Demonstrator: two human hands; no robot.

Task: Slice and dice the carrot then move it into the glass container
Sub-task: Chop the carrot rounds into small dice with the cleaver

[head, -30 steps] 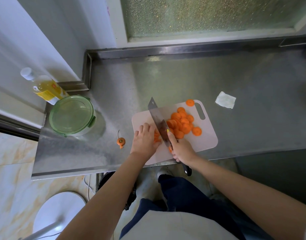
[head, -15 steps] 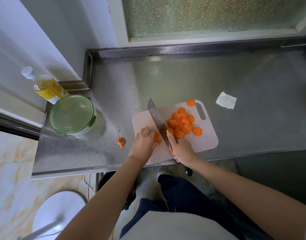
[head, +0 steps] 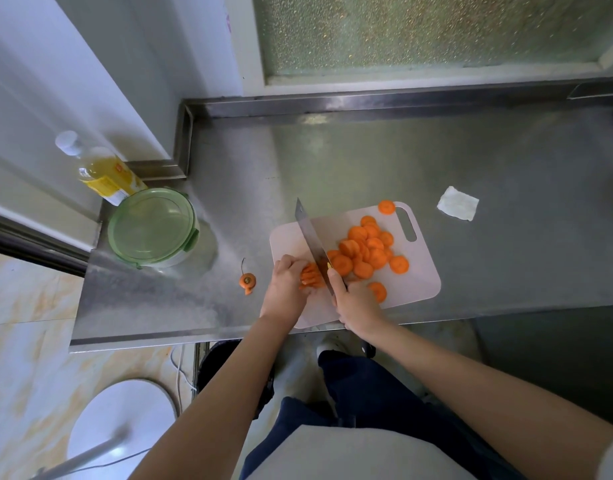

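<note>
On the counter [head: 436, 150], left hand [head: 286, 287] clamps carrot [head: 311, 276], right hand [head: 355, 303] seemingly clamps knife [head: 310, 235].

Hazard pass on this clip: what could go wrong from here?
1. The left hand pinches the carrot stack right against the knife in the right hand; a slip could cut it.
2. One slice sits at the far edge of the cutting board; it may roll off.
3. The container has its lid on, so transfer could stall.

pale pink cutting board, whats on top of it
Orange carrot slices, a steel cleaver gripped by the right hand; the left hand hides part of the carrot pieces it holds.
</note>
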